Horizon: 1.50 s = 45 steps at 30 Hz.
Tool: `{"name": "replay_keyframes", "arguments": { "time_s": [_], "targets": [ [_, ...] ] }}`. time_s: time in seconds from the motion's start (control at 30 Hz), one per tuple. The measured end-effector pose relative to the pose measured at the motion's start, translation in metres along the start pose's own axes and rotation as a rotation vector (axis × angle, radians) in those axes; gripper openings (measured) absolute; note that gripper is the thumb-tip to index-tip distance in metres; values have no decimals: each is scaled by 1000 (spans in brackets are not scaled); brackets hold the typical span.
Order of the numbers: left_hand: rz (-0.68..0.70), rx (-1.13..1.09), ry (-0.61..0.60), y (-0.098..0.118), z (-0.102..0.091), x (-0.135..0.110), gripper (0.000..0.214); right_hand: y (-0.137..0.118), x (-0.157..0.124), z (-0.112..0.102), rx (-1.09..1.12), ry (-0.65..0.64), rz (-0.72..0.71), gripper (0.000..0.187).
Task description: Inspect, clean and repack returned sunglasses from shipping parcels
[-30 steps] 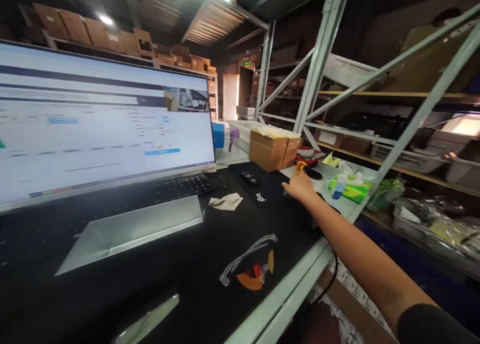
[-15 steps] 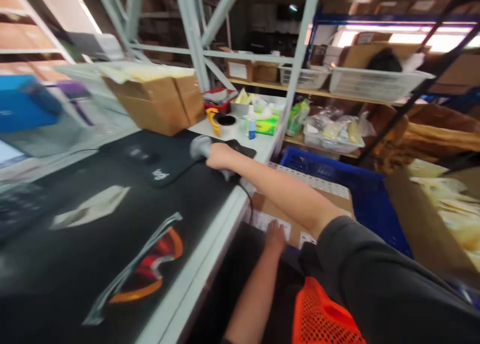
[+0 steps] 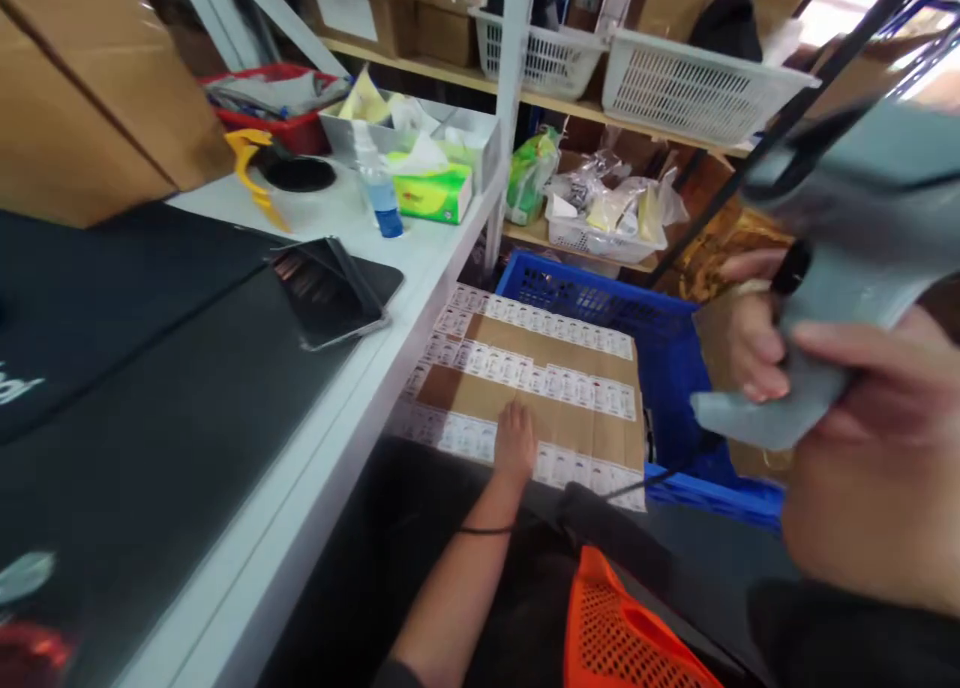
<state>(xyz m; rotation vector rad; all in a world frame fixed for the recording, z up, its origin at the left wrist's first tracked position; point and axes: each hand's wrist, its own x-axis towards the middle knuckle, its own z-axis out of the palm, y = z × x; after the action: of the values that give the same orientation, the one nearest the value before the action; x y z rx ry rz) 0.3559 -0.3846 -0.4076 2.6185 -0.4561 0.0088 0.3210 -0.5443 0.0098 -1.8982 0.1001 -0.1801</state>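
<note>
My right hand [image 3: 892, 368] grips a grey handheld barcode scanner [image 3: 855, 228] by its handle, raised at the right and close to the camera; hand and scanner are partly blurred. Low in the middle, my left hand [image 3: 517, 434] rests on a cardboard sheet [image 3: 487, 396], fingers lying on its surface and holding nothing. Rows of small printed white labels [image 3: 544, 378] run across the cardboard. A thin dark cord [image 3: 679, 465] hangs below the scanner and crosses the sheet's right corner.
Left of me is a desk with a black mat [image 3: 202, 398], a phone on a stand [image 3: 330, 288], a spray bottle [image 3: 379, 183] and a tissue pack [image 3: 431, 193]. A blue crate [image 3: 675, 358] sits behind the cardboard. White baskets [image 3: 705, 88] line the shelves. An orange mesh piece [image 3: 622, 628] lies near my lap.
My right hand has carried the scanner from the desk mat over to the right, above the cardboard's side. The view has swung right and down. My left hand still touches the cardboard.
</note>
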Motion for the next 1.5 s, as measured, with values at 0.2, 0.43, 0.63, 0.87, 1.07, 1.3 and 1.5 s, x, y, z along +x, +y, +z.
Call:
{"name": "replay_keyframes", "arguments": {
  "time_s": [0.2,0.43,0.63,0.87,1.07,1.3,1.5],
  "targets": [
    [-124,34,81,-4,10,27,68,150,5,-9,1,44,313,43],
    [-41,62,57,6,11,52,67,255,3,1,55,96,679,41],
    [192,61,-56,31,28,61,77,291,3,20,-35,26,737,23],
    [255,62,-150,35,38,63,88,310,-8,32,-279,-123,752,14],
    [238,105,-211,36,34,68,85,305,-12,45,-539,-306,736,18],
    [250,134,-222,39,31,69,79,305,0,51,-559,-359,772,25],
    [260,142,-203,36,37,67,83,314,12,56,-525,-360,751,18]
  ]
}}
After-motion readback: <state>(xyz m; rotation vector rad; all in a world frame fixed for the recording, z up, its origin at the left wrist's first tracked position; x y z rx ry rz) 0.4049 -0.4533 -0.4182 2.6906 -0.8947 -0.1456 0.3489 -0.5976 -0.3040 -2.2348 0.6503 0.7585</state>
